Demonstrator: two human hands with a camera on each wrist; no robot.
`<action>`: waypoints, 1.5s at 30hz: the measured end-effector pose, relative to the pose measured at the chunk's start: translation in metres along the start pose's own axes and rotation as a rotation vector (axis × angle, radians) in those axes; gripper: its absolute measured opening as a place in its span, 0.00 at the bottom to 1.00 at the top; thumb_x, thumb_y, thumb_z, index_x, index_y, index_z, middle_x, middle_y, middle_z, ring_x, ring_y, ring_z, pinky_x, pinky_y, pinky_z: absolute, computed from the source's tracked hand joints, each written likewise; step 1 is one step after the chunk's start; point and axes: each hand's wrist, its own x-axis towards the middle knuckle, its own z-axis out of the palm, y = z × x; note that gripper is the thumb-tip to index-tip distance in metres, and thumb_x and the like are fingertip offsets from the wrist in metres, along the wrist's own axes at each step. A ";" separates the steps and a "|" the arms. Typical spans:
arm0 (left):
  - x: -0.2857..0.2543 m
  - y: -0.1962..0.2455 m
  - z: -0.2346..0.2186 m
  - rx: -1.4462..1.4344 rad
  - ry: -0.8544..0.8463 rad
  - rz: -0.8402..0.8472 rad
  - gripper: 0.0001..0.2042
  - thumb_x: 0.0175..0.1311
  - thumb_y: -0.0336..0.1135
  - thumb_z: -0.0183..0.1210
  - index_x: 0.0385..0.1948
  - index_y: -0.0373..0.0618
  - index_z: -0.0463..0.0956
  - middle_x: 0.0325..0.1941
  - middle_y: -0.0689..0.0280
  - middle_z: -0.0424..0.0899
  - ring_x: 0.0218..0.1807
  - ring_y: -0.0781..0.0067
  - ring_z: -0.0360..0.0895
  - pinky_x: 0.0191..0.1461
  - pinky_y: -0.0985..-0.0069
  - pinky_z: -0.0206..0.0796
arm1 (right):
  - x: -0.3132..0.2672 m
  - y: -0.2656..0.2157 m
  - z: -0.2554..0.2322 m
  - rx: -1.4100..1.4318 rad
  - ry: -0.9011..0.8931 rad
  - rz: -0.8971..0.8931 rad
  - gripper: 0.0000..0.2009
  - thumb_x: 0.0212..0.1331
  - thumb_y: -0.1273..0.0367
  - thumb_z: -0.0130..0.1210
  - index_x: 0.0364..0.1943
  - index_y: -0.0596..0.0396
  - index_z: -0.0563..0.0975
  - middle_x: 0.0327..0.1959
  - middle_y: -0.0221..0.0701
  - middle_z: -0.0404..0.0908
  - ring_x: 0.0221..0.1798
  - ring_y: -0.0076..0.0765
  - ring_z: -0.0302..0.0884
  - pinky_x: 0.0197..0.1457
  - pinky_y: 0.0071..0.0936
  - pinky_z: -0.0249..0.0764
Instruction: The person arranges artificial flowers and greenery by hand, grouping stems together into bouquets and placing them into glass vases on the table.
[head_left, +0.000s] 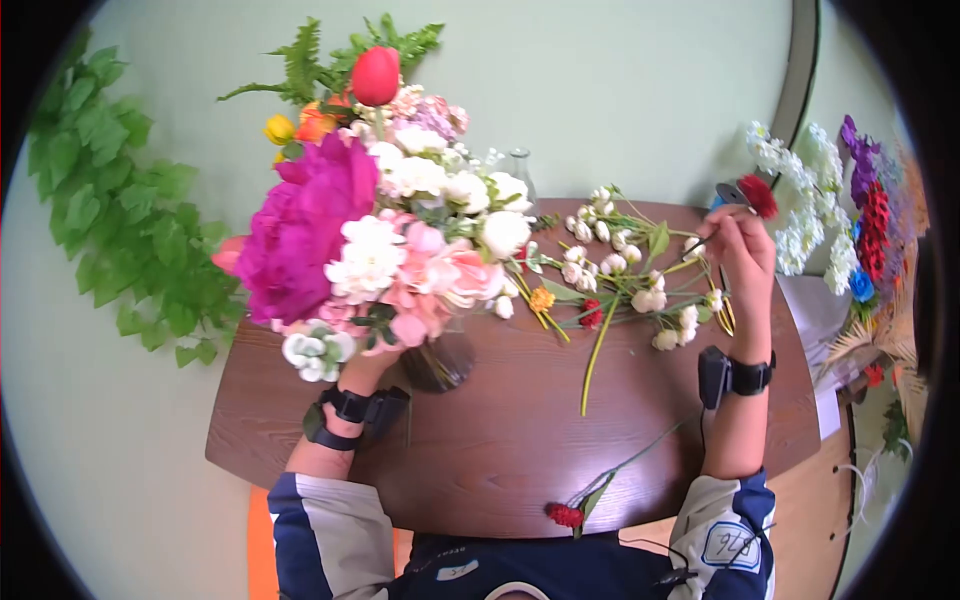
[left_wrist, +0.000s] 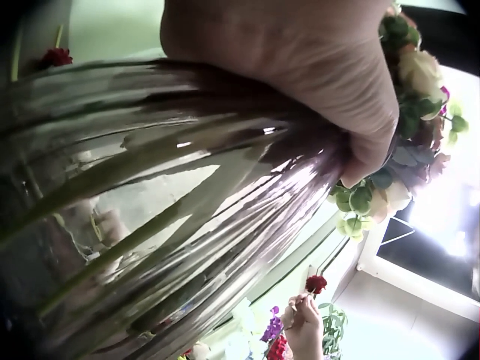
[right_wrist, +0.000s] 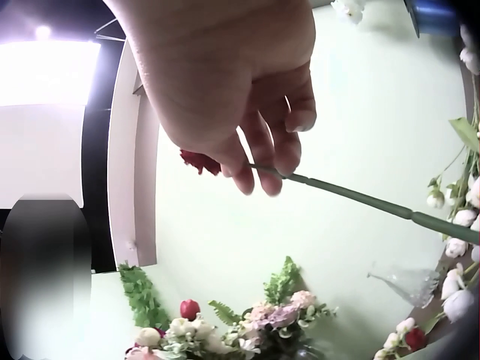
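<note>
Across the brown table [head_left: 480,440], a large mixed bouquet [head_left: 415,250] spreads on the left above a glass vase [head_left: 440,364], whose upper part the left hand [left_wrist: 285,52] grasps. Well apart on the right, the right hand [head_left: 746,245] pinches a red flower [head_left: 758,196] just below its bloom, which sits at the far side; the thin green stem [right_wrist: 360,198] slants left and near, toward the vase's side.

Wrist views: close at the left hand [left_wrist: 292,56], facing the vase [left_wrist: 187,187]; close at the right hand [right_wrist: 232,82], facing the wall [right_wrist: 382,105]. Head view: above both, farther off, facing down. I see the right hand's red flower [head_left: 758,196] in all three.
</note>
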 end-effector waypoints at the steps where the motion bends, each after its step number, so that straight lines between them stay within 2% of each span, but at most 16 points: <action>1: -0.002 -0.007 -0.004 -0.003 -0.003 -0.027 0.19 0.58 0.46 0.52 0.41 0.40 0.60 0.41 0.56 0.73 0.40 0.56 0.76 0.44 0.59 0.70 | 0.000 0.004 0.001 0.031 0.083 -0.060 0.07 0.63 0.72 0.44 0.32 0.61 0.72 0.30 0.32 0.77 0.23 0.18 0.69 0.26 0.14 0.64; 4: -0.008 -0.024 -0.018 -0.019 -0.008 -0.109 0.20 0.58 0.45 0.52 0.42 0.40 0.60 0.42 0.56 0.73 0.41 0.56 0.75 0.44 0.59 0.70 | 0.001 -0.004 0.006 0.037 0.102 -0.019 0.07 0.63 0.72 0.44 0.32 0.60 0.72 0.26 0.32 0.76 0.18 0.17 0.67 0.20 0.12 0.61; 7: -0.013 -0.040 -0.032 -0.046 -0.004 -0.182 0.20 0.57 0.45 0.53 0.43 0.40 0.60 0.42 0.55 0.73 0.41 0.56 0.75 0.45 0.59 0.70 | -0.002 0.004 0.006 -0.042 -0.040 0.090 0.07 0.63 0.70 0.45 0.33 0.59 0.73 0.23 0.29 0.76 0.17 0.14 0.66 0.20 0.11 0.60; 11: -0.004 -0.076 -0.048 -0.075 0.031 -0.248 0.21 0.57 0.45 0.54 0.44 0.39 0.60 0.43 0.55 0.73 0.42 0.57 0.75 0.46 0.60 0.69 | -0.005 0.006 0.021 -0.045 -0.068 0.126 0.05 0.62 0.71 0.48 0.33 0.58 0.73 0.24 0.26 0.75 0.19 0.13 0.66 0.22 0.11 0.60; 17: -0.013 -0.100 -0.065 -0.172 0.061 -0.407 0.22 0.56 0.44 0.55 0.45 0.39 0.60 0.44 0.55 0.73 0.43 0.57 0.74 0.47 0.61 0.68 | -0.004 0.010 0.020 -0.096 -0.042 -0.028 0.01 0.54 0.78 0.51 0.29 0.58 0.73 0.25 0.22 0.72 0.21 0.12 0.64 0.23 0.11 0.60; 19: -0.014 -0.103 -0.066 -0.224 0.070 -0.451 0.23 0.55 0.44 0.55 0.46 0.39 0.60 0.45 0.55 0.72 0.44 0.57 0.74 0.48 0.61 0.68 | -0.006 0.000 0.015 -0.057 -0.179 0.266 0.02 0.54 0.79 0.51 0.29 0.58 0.74 0.22 0.22 0.72 0.20 0.12 0.65 0.22 0.11 0.60; 26: -0.039 -0.104 -0.077 -0.403 0.076 -0.648 0.24 0.54 0.44 0.56 0.47 0.39 0.60 0.46 0.55 0.72 0.45 0.58 0.73 0.49 0.62 0.66 | -0.006 -0.002 0.022 -0.040 -0.214 0.433 0.11 0.54 0.80 0.48 0.43 0.58 0.71 0.23 0.23 0.75 0.20 0.13 0.68 0.21 0.12 0.64; 31: -0.068 -0.094 -0.089 -0.521 0.089 -0.825 0.25 0.53 0.43 0.57 0.48 0.38 0.60 0.47 0.55 0.72 0.46 0.58 0.72 0.51 0.62 0.66 | -0.019 -0.010 0.022 -0.222 -0.309 0.237 0.14 0.48 0.81 0.54 0.43 0.62 0.73 0.32 0.25 0.78 0.33 0.18 0.75 0.36 0.17 0.73; 33: -0.079 -0.087 -0.094 -0.569 0.099 -0.901 0.26 0.53 0.43 0.57 0.49 0.38 0.60 0.47 0.55 0.72 0.46 0.58 0.72 0.51 0.63 0.65 | -0.029 -0.013 0.029 0.207 -0.148 0.401 0.17 0.45 0.81 0.55 0.43 0.60 0.73 0.36 0.26 0.77 0.36 0.19 0.75 0.37 0.18 0.73; 35: -0.090 -0.085 -0.107 -0.602 0.099 -0.968 0.26 0.53 0.43 0.58 0.49 0.38 0.60 0.47 0.55 0.72 0.47 0.58 0.72 0.52 0.63 0.65 | -0.029 0.021 0.012 -0.061 -0.117 0.272 0.20 0.45 0.81 0.53 0.47 0.59 0.69 0.39 0.29 0.75 0.38 0.24 0.75 0.36 0.21 0.75; 37: -0.096 -0.087 -0.116 -0.634 0.108 -1.021 0.27 0.52 0.43 0.58 0.50 0.38 0.59 0.48 0.55 0.71 0.47 0.58 0.72 0.52 0.63 0.65 | -0.026 0.013 0.010 0.048 -0.148 0.448 0.20 0.48 0.80 0.51 0.49 0.58 0.68 0.40 0.30 0.75 0.39 0.26 0.76 0.39 0.22 0.75; 39: -0.099 -0.085 -0.120 -0.682 0.115 -1.075 0.27 0.52 0.42 0.58 0.50 0.38 0.59 0.48 0.55 0.71 0.48 0.58 0.71 0.53 0.63 0.64 | -0.028 0.011 0.014 0.012 -0.181 0.415 0.18 0.50 0.78 0.49 0.49 0.59 0.68 0.40 0.31 0.75 0.39 0.27 0.76 0.43 0.22 0.73; 41: -0.103 -0.076 -0.121 -0.745 0.114 -1.136 0.27 0.52 0.42 0.59 0.51 0.38 0.59 0.48 0.55 0.71 0.48 0.58 0.71 0.53 0.64 0.64 | -0.031 -0.006 0.032 0.209 0.056 0.494 0.15 0.50 0.78 0.49 0.45 0.59 0.70 0.38 0.29 0.76 0.36 0.23 0.75 0.40 0.21 0.72; 42: -0.104 -0.071 -0.121 -0.778 0.113 -1.166 0.28 0.52 0.42 0.59 0.51 0.38 0.59 0.49 0.55 0.71 0.48 0.58 0.71 0.53 0.64 0.64 | -0.023 -0.013 0.034 0.126 -0.123 0.407 0.07 0.54 0.75 0.50 0.38 0.59 0.73 0.32 0.26 0.76 0.33 0.19 0.72 0.35 0.18 0.69; 43: -0.105 -0.066 -0.121 -0.813 0.110 -1.195 0.28 0.52 0.42 0.59 0.51 0.38 0.59 0.49 0.55 0.71 0.48 0.59 0.71 0.53 0.64 0.64 | -0.023 -0.012 0.041 0.053 -0.021 0.420 0.05 0.58 0.72 0.50 0.27 0.57 0.74 0.24 0.22 0.74 0.29 0.15 0.68 0.31 0.16 0.64; 45: -0.106 -0.057 -0.122 -0.885 0.093 -1.249 0.28 0.51 0.42 0.59 0.52 0.38 0.59 0.49 0.55 0.71 0.49 0.59 0.71 0.54 0.64 0.63 | -0.020 0.029 0.015 -0.390 -0.179 0.208 0.11 0.61 0.69 0.49 0.23 0.58 0.73 0.20 0.22 0.72 0.26 0.14 0.66 0.29 0.18 0.62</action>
